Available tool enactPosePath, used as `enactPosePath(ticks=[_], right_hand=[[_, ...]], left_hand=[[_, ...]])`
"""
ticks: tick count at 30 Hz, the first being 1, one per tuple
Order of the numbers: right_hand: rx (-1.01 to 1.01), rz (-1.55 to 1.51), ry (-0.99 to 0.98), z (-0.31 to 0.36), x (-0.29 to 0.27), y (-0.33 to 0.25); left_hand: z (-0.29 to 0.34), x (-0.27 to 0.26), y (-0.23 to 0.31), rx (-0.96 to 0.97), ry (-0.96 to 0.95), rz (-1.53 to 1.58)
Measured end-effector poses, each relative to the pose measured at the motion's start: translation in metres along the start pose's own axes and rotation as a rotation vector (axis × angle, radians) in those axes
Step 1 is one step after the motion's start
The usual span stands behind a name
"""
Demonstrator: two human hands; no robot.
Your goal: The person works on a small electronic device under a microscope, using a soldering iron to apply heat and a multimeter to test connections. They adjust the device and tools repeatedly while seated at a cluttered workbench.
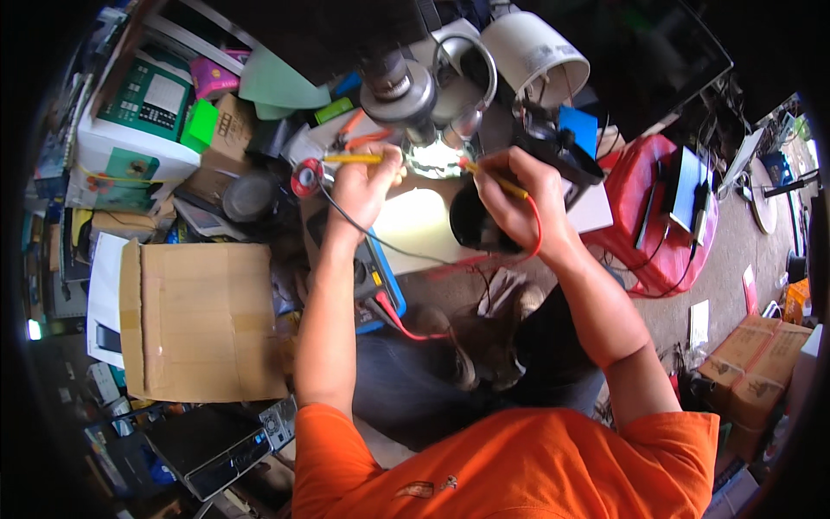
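My left hand (pixel 365 183) is closed around a yellow multimeter probe (pixel 350 158), whose back end sticks out to the left. A black lead (pixel 389 248) curves beneath that hand. My right hand (pixel 519 195) pinches a yellow-and-red multimeter probe (pixel 506 183) with a red lead (pixel 538 227) trailing from it. Both hands meet at a brightly lit piece, perhaps a circuit board (pixel 437 160), under a microscope (pixel 402 91). Glare hides whether the tips touch it. Below my left wrist lies a blue-edged multimeter (pixel 376 277) with a red plug in it.
A red-and-white spool (pixel 307 176) and orange-handled pliers (pixel 361 130) are near my left hand. A white cylindrical bin (pixel 540 60) stands behind. A cardboard box (pixel 203 320) sits at left. At right, a red stool (pixel 635 216) carries a flat blue device (pixel 689 195).
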State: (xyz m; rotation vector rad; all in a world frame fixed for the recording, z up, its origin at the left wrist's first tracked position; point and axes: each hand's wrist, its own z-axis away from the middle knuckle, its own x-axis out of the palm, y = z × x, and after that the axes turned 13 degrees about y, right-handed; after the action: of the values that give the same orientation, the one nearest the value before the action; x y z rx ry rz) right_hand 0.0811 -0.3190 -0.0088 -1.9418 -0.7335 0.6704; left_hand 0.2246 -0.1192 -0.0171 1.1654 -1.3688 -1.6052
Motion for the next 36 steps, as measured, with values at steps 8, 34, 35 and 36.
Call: enactPosePath(ticks=[8, 34, 35, 36], right_hand=[[-0.034, 0.032, 0.0, -0.001, 0.0, 0.003], [-0.054, 0.019, 0.003, -0.001, 0.0, 0.003], [-0.057, 0.016, 0.001, -0.001, 0.0, 0.003], [-0.053, 0.018, -0.001, -0.001, 0.0, 0.002]], left_hand=[[-0.025, -0.003, -0.025, 0.099, -0.065, 0.106], [-0.015, -0.002, -0.011, 0.072, -0.108, -0.001], [-0.015, -0.003, -0.013, 0.076, -0.111, -0.009], [-0.016, -0.004, -0.013, 0.099, -0.101, -0.03]])
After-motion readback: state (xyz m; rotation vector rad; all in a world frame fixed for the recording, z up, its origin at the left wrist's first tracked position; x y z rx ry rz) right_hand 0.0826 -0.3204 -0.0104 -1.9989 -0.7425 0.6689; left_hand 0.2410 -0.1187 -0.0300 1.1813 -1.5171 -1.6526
